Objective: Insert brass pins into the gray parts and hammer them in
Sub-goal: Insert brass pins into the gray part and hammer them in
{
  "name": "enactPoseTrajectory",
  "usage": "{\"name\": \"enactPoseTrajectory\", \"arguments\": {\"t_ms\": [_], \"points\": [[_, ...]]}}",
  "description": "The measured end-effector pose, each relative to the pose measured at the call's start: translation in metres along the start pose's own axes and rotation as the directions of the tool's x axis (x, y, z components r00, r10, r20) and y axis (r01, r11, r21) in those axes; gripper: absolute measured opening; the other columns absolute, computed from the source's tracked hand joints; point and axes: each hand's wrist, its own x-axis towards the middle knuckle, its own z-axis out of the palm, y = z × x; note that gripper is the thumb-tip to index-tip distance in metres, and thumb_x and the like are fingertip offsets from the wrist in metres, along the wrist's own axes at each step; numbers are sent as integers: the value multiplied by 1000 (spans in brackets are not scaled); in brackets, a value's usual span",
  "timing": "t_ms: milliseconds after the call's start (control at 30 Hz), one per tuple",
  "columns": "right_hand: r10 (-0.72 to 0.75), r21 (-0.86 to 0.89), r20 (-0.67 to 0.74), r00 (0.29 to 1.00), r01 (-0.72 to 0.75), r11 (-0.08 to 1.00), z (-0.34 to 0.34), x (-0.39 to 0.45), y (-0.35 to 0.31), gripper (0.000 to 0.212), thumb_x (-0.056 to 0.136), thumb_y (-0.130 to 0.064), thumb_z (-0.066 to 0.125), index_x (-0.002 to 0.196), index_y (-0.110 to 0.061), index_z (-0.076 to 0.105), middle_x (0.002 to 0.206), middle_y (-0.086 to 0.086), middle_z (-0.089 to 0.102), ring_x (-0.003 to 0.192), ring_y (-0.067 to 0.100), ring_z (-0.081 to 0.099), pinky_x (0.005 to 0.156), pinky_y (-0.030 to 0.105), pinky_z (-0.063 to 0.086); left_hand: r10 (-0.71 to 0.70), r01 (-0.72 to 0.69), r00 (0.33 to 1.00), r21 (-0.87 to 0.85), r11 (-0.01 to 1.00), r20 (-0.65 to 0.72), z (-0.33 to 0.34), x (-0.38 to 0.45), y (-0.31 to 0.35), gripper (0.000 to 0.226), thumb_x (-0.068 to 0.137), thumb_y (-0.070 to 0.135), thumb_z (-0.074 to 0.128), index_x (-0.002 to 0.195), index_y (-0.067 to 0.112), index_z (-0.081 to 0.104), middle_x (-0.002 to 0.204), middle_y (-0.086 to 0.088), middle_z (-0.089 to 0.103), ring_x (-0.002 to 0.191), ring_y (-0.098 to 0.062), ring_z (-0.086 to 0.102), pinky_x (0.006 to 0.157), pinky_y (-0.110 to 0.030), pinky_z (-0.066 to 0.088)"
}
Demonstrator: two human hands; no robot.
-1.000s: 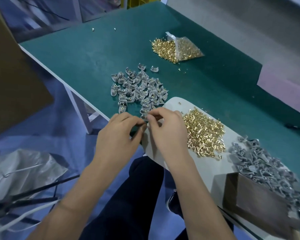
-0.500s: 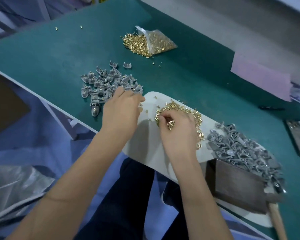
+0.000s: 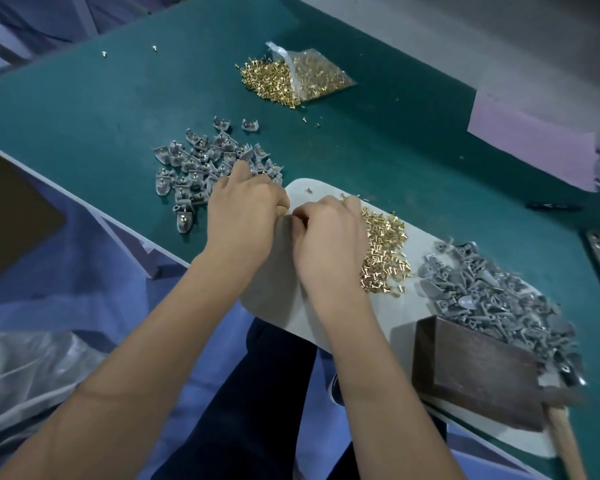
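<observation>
The right hand is coming back from the brass pins heaped mid-board, meeting the left hand; both sets of fingers are curling together, contents hidden, beside pinned gray parts near the worktop's front edge.

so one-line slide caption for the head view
Both hands meet over a white board between piles of brass pins and gray parts.
</observation>
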Motion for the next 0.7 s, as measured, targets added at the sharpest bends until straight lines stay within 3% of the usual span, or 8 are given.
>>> {"name": "enactPoseTrajectory", "arguments": {"t_ms": [67, 167, 333, 433, 533, 600, 700], "points": [[-70, -46, 26, 997, 71, 996, -1, 3, -3, 24, 97, -31, 54, 101, -22, 76, 103, 0, 67, 106, 28, 46, 81, 36, 33, 32, -32, 999, -24, 999, -9, -2, -2, 0, 13, 90, 23, 61, 89, 26, 74, 89, 6, 66, 101, -23, 41, 70, -30, 17], [-97, -70, 37, 995, 99, 993, -4, 4, -8, 19, 93, -27, 56, 94, -16, 72, 102, 3, 67, 106, 30, 47, 79, 36, 29, 46, -46, 999, -3, 999, -20, -1, -5, 2, 17, 84, 12, 59, 84, 23, 72, 82, 5, 63, 95, -22, 40, 67, -31, 18], [82, -47, 15, 997, -81, 996, -20, -5, 3, 29, 88, -38, 55, 99, -17, 72, 105, 3, 67, 109, 27, 50, 90, 38, 41, 77, -73, 996, -81, 994, 43, 0, -15, 12, 14, 83, 11, 57, 82, 21, 68, 79, 2, 60, 97, -24, 42, 58, -32, 24], [226, 104, -101, 969, -216, 971, -45, -14, 25, 21, 82, -39, 57, 90, -20, 64, 87, 0, 68, 91, 27, 58, 79, 39, 48, 126, -112, 985, -115, 987, 120, 4, -23, 30, 8, 86, 15, 59, 84, 19, 66, 78, 0, 60, 97, -25, 44, 59, -35, 35], [322, 334, -99, 941, -274, 902, -67, -31, 57, 10, 80, -29, 62, 77, -22, 54, 64, -7, 60, 67, 19, 57, 62, 33, 43, 142, -123, 983, -154, 980, 119, 7, -26, 45, 15, 91, 16, 62, 97, 26, 69, 87, 3, 67, 103, -22, 46, 72, -39, 46], [363, 439, -105, 926, -285, 852, -79, -45, 78, 11, 77, -21, 65, 73, -22, 55, 62, -7, 59, 63, 12, 56, 62, 31, 45, 184, -161, 978, -214, 964, 94, 8, -26, 57, 13, 95, 24, 61, 105, 29, 68, 93, 7, 69, 107, -20, 47, 77, -38, 46], [416, 511, -132, 900, -298, 806, -88, -69, 110, 12, 77, -13, 68, 76, -25, 63, 69, -10, 65, 68, 7, 61, 65, 21, 49, 274, -247, 961, -336, 909, 38, 8, -32, 78, 11, 94, 29, 64, 104, 32, 67, 92, 16, 67, 104, -12, 47, 71, -32, 42]]}}
